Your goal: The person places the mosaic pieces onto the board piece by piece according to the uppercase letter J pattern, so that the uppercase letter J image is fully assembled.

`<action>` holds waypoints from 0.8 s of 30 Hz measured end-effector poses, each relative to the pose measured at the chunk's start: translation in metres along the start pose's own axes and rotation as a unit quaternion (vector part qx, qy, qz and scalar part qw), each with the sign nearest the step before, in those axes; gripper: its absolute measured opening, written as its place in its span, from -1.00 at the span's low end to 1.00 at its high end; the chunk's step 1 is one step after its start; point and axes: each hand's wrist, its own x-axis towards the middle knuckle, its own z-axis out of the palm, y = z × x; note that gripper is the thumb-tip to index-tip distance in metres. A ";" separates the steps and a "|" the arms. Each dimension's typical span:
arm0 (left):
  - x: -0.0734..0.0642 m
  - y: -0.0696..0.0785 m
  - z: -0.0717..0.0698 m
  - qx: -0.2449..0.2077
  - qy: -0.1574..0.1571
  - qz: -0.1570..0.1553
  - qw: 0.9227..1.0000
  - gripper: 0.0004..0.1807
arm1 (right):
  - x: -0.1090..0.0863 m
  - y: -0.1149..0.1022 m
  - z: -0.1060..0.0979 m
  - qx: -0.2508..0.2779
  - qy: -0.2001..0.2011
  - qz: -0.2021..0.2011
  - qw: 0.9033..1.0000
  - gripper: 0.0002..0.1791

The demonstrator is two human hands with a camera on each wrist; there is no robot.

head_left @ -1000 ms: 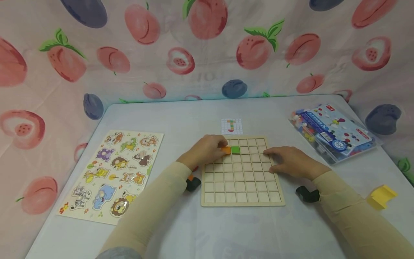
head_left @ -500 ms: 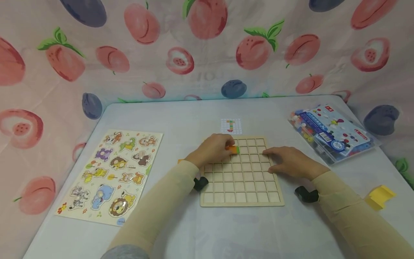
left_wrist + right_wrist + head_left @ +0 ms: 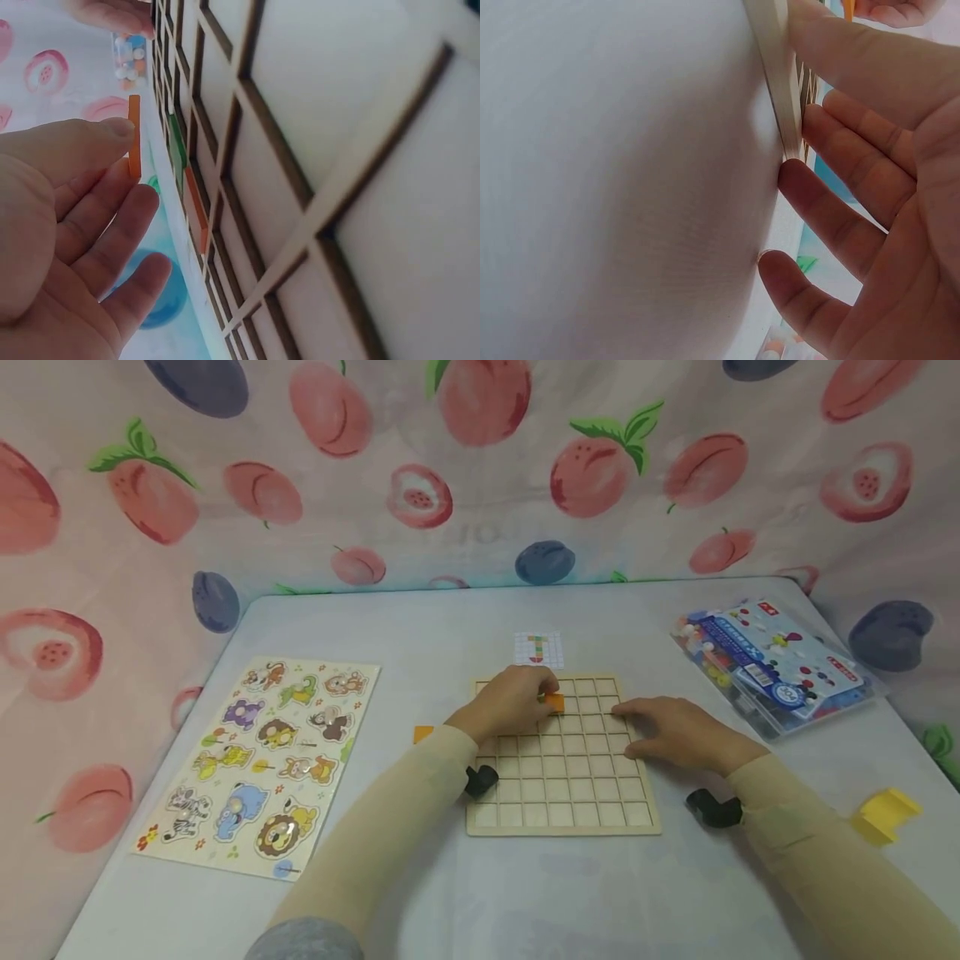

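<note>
My left hand (image 3: 513, 700) is over the far part of the wooden grid board (image 3: 562, 818), pinching a thin orange square tile (image 3: 135, 142) between thumb and fingers. The left wrist view shows this tile held up off the board, apart from a green tile (image 3: 178, 142) and another orange tile (image 3: 196, 206) lying in neighbouring cells. In the head view the hand covers those cells. My right hand (image 3: 686, 735) touches the board's right edge with fairly straight fingers (image 3: 840, 225), its thumb lying along the border.
Beyond the board lies a small printed grid card (image 3: 538, 649). An animal puzzle board (image 3: 258, 768) is at the left, and one orange tile (image 3: 423, 734) lies beside the left sleeve. A clear box of colourful pieces (image 3: 780, 668) and a yellow piece (image 3: 885, 816) are at the right.
My left hand has moved slightly to the right over the board with the orange tile, now hiding the green tile in the head view. My right hand has stayed at the board's edge.
</note>
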 end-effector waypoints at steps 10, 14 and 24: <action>0.005 0.000 0.005 0.009 -0.002 -0.001 1.000 -0.67 | 0.000 0.003 0.002 0.003 0.005 -0.001 1.000 -0.32; 0.006 0.001 0.006 0.004 -0.002 0.000 1.000 -0.67 | 0.000 0.003 0.002 0.007 0.005 -0.003 1.000 -0.31; 0.010 0.002 0.008 0.014 -0.001 0.004 1.000 -0.67 | -0.001 0.002 0.001 0.001 0.007 -0.009 1.000 -0.32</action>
